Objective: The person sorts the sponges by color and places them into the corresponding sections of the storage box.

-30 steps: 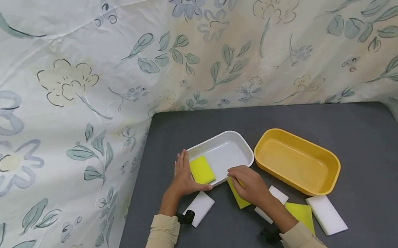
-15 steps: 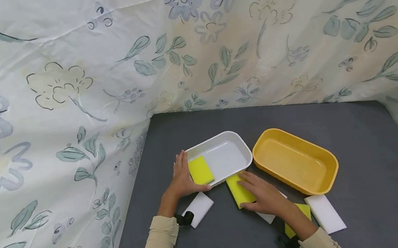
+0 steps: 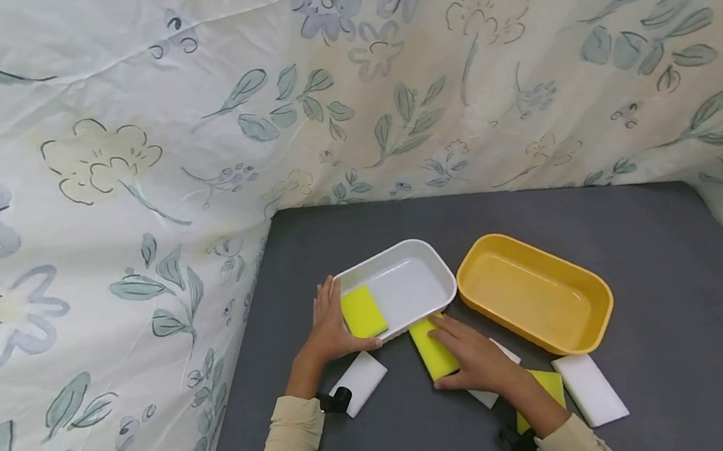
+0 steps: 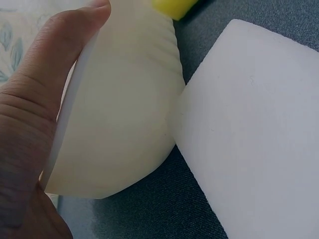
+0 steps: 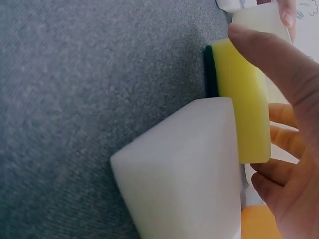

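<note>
Left hand point(image 3: 335, 331) grips the end of the white tray point(image 3: 412, 283)
Right hand point(image 3: 475, 356), loosely spread, straddles a yellow sponge point(image 3: 428, 352) on the dark table point(image 3: 670, 287) just beside the tray; a second sponge point(image 3: 362, 313) lies inside

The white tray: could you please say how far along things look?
Done, apparently: one yellow sponge lies in the white tray, which the left hand holds. In hand: the right hand spans a second yellow sponge. Probably left: a third yellow sponge and three white blocks on the table.
</note>
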Demonstrator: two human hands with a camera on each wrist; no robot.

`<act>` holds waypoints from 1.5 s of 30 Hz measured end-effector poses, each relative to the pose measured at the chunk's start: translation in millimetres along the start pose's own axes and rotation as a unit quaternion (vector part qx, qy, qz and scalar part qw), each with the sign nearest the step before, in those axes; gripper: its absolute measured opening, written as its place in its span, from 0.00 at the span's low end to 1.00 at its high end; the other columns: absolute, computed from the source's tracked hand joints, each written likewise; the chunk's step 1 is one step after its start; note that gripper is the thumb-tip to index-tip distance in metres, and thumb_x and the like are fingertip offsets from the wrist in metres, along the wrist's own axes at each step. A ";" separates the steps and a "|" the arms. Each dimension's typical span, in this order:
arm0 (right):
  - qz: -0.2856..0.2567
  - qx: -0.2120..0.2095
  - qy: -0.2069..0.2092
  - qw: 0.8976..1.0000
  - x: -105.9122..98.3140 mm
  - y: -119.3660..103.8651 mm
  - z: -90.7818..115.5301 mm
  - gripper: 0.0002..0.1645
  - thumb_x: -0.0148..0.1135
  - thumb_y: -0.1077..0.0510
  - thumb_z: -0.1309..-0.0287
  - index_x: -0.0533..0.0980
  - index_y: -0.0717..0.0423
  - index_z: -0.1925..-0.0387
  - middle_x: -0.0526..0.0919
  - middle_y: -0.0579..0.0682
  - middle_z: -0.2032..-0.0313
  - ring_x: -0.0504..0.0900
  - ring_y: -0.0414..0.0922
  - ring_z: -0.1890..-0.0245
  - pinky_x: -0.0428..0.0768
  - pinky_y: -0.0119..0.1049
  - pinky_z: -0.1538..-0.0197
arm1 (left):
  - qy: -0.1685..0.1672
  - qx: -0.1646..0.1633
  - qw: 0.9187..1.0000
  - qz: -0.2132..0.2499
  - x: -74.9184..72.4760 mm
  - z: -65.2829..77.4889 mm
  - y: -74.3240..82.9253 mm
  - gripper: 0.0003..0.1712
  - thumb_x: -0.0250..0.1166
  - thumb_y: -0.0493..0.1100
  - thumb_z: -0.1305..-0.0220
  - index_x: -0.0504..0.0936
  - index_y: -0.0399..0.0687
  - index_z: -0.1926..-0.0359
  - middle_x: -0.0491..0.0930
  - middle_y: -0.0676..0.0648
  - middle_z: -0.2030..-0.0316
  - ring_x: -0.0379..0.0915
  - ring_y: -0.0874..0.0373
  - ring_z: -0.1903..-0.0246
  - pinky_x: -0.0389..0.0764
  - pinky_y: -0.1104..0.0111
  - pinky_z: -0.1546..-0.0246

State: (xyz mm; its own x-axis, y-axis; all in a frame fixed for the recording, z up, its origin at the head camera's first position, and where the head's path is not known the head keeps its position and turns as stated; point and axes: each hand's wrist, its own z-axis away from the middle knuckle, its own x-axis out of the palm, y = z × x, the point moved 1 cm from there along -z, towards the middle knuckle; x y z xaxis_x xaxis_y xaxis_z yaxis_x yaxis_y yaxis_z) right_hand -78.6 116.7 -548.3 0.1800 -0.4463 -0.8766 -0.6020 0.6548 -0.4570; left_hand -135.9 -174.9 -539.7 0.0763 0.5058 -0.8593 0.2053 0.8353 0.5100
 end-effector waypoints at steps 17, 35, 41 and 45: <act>0.024 0.041 -0.040 0.998 -0.6 -5.4 -3.6 0.51 0.76 0.38 0.76 0.66 0.51 0.46 0.59 0.52 0.37 0.60 0.47 0.44 0.71 0.42 0.53 | -0.007 -0.013 1.000 0.000 2.7 2.6 2.2 0.80 0.65 0.80 0.81 0.38 0.47 0.30 0.34 0.46 0.31 0.28 0.46 0.34 0.41 0.49 0.39; -0.061 -0.039 -0.047 0.996 -14.0 -2.3 -4.3 0.46 0.69 0.32 0.68 0.67 0.44 0.45 0.65 0.40 0.48 0.64 0.39 0.53 0.71 0.38 0.55 | -0.010 -0.017 1.000 0.000 0.5 4.1 1.2 0.81 0.63 0.81 0.82 0.37 0.48 0.30 0.33 0.46 0.31 0.24 0.50 0.34 0.40 0.50 0.39; -0.091 -0.046 -0.064 0.993 -25.5 -12.2 -7.7 0.41 0.62 0.30 0.62 0.65 0.38 0.44 0.64 0.35 0.49 0.64 0.35 0.54 0.71 0.34 0.57 | -0.008 -0.012 1.000 0.007 1.4 2.8 1.6 0.80 0.64 0.80 0.81 0.37 0.48 0.30 0.34 0.45 0.31 0.24 0.50 0.34 0.41 0.48 0.40; -0.109 -0.060 -0.047 0.991 -36.6 -20.1 -13.6 0.39 0.62 0.32 0.59 0.65 0.39 0.44 0.64 0.34 0.48 0.63 0.34 0.54 0.71 0.32 0.59 | -0.007 -0.007 1.000 0.012 2.0 2.9 2.0 0.80 0.65 0.79 0.81 0.38 0.48 0.30 0.35 0.44 0.31 0.26 0.48 0.34 0.42 0.47 0.40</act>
State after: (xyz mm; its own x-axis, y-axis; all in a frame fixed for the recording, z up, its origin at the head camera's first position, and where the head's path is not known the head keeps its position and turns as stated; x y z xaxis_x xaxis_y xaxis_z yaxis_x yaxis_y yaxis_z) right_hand -83.7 111.6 -505.0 0.3839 -0.5061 -0.7723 -0.6283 0.4698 -0.6201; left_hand -132.6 -172.8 -540.5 0.0936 0.5226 -0.8474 0.1887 0.8264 0.5305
